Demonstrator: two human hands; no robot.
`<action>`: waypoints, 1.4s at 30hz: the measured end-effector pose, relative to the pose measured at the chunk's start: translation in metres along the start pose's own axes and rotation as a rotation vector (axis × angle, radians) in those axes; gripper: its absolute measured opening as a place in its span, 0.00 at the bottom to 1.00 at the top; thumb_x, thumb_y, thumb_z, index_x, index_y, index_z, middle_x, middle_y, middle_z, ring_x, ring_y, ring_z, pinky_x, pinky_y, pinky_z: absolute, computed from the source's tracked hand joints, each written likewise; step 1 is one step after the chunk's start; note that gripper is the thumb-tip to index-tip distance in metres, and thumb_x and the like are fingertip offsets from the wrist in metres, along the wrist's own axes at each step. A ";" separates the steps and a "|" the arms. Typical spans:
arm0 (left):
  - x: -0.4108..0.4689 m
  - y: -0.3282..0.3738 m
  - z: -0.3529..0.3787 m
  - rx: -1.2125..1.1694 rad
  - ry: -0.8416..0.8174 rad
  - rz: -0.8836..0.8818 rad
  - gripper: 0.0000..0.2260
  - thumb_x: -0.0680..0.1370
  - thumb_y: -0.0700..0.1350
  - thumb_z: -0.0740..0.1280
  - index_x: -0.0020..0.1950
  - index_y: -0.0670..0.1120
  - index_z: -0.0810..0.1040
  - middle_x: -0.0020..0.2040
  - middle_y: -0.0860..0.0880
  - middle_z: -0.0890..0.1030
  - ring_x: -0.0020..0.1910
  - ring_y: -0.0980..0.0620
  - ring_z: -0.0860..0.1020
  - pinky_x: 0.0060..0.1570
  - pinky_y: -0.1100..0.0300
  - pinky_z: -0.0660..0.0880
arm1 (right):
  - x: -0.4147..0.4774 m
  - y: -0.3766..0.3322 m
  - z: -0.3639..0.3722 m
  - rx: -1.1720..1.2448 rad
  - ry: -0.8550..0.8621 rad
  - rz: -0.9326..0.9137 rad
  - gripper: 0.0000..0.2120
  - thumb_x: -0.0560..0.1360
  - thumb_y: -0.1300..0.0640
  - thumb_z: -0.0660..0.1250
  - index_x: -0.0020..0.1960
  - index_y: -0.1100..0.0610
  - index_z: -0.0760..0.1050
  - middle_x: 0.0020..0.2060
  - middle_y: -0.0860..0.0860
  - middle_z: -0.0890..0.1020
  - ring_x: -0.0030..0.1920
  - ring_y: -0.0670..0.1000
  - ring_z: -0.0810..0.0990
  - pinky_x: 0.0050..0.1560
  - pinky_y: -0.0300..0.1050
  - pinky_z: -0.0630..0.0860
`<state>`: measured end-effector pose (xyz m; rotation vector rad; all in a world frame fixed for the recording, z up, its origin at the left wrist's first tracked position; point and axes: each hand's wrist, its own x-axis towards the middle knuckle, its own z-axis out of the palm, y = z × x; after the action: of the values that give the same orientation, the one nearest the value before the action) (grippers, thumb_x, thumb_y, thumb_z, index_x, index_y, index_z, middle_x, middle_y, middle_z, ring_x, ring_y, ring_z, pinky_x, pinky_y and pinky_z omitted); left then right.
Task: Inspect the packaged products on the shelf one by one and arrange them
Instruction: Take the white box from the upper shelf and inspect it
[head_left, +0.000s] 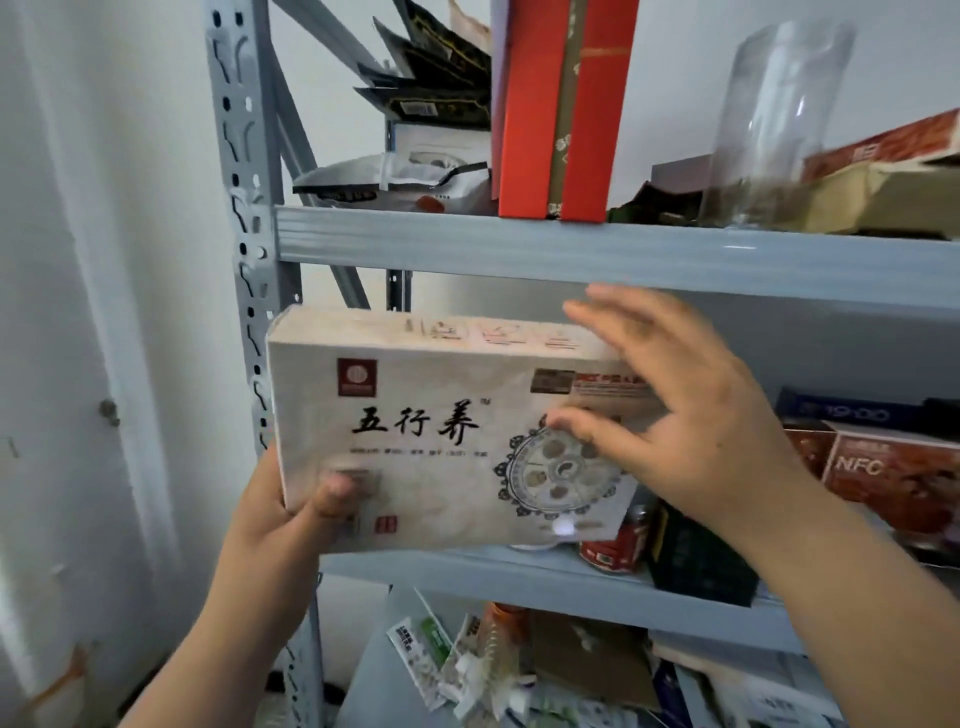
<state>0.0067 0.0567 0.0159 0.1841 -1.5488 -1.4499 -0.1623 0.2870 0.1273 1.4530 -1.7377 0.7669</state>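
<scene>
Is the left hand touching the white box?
Touching. The head view shows the left hand gripping a lower corner of the white box, thumb on its front.

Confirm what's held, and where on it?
The left hand grips the white box at its lower left corner, thumb on the front. The right hand is open at its right end.

Left hand (283, 501): raised, thumb curled over box (426, 467) corner, gripping.
Right hand (685, 415): raised, fingers spread straight (blurred), forearm bare.

Storeroom: cluttered metal shelving (571, 254)
</scene>
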 end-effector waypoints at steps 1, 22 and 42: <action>-0.011 -0.004 0.004 -0.034 0.012 -0.027 0.22 0.74 0.53 0.71 0.64 0.44 0.78 0.57 0.43 0.85 0.55 0.41 0.84 0.42 0.50 0.84 | -0.011 0.000 0.002 0.079 0.019 0.113 0.34 0.75 0.37 0.71 0.77 0.44 0.67 0.75 0.45 0.68 0.76 0.44 0.64 0.76 0.52 0.65; -0.187 -0.033 0.091 0.033 0.098 -0.812 0.18 0.74 0.43 0.67 0.63 0.43 0.76 0.53 0.42 0.86 0.48 0.43 0.86 0.41 0.46 0.84 | -0.283 0.031 0.014 1.330 -0.086 1.367 0.20 0.72 0.47 0.69 0.62 0.50 0.79 0.49 0.52 0.88 0.44 0.56 0.88 0.39 0.58 0.85; -0.208 -0.041 0.133 0.091 0.019 -0.951 0.07 0.85 0.42 0.61 0.60 0.46 0.77 0.49 0.43 0.86 0.44 0.44 0.86 0.34 0.50 0.84 | -0.322 0.045 -0.030 1.548 0.016 1.414 0.17 0.76 0.44 0.65 0.61 0.50 0.78 0.52 0.54 0.88 0.52 0.57 0.87 0.45 0.58 0.84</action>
<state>0.0008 0.2767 -0.1041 1.0996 -1.5765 -2.0625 -0.1724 0.4956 -0.1237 0.4905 -1.9507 3.2876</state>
